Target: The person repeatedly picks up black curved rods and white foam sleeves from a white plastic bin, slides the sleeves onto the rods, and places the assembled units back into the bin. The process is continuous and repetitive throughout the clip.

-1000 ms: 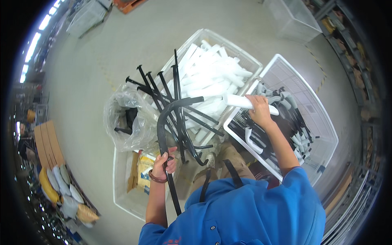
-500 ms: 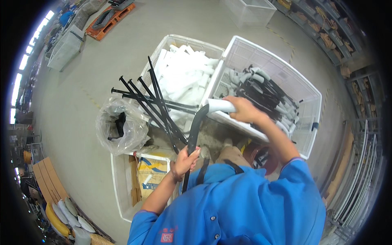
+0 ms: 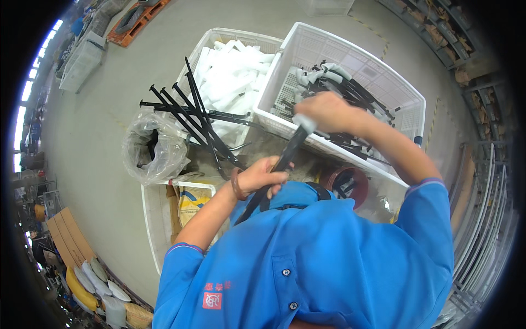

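Note:
My left hand is closed around a bent black tube held slantwise in front of my body. At the tube's upper end is a white sleeve. My right hand, smeared by motion, is closed at that sleeve and hides part of it. Beyond my hands stand a crate full of white sleeves and, to its right, a larger white crate with black tubes, many with whitish ends. Several straight-shafted black bars with flanged ends lie crossed left of my hands.
A clear plastic bag with something dark inside stands on the left. Below it is a white bin with a yellow sack. A dark red round container sits near my body. Shelves line the right side.
My right hand has moved up and slightly right, and the tube has swung to a more slanted position. My left hand has risen with it. The view has shifted, so the crates appear higher.

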Motion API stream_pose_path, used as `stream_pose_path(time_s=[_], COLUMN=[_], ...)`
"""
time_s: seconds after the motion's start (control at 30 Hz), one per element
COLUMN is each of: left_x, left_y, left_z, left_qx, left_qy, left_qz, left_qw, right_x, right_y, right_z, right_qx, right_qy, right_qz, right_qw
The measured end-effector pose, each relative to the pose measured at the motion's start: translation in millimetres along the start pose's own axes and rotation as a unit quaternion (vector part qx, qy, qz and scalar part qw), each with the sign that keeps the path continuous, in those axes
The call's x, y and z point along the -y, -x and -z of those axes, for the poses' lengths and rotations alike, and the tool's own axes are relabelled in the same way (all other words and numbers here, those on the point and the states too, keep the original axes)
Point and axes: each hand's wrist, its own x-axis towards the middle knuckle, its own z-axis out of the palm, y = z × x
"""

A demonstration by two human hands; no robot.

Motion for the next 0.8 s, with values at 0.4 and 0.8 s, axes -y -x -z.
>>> stream_pose_path(time_s=[0.4, 0.8], left_x=[16, 12], left_y=[-5, -5], left_z=[-35, -29], left_qx=[-0.021, 0.005], left_qy=[-0.1, -0.127], left_qz=[0.067, 0.067], left_qw=[0.992, 0.99], right_x=[-63, -9], right_y=[131, 76], right_z=[24, -2], right_qx=[0.027, -0.052], right_qy=[-0.171, 0.134], right_qz=[-0.288, -0.063], right_qw=[0.942, 0.988])
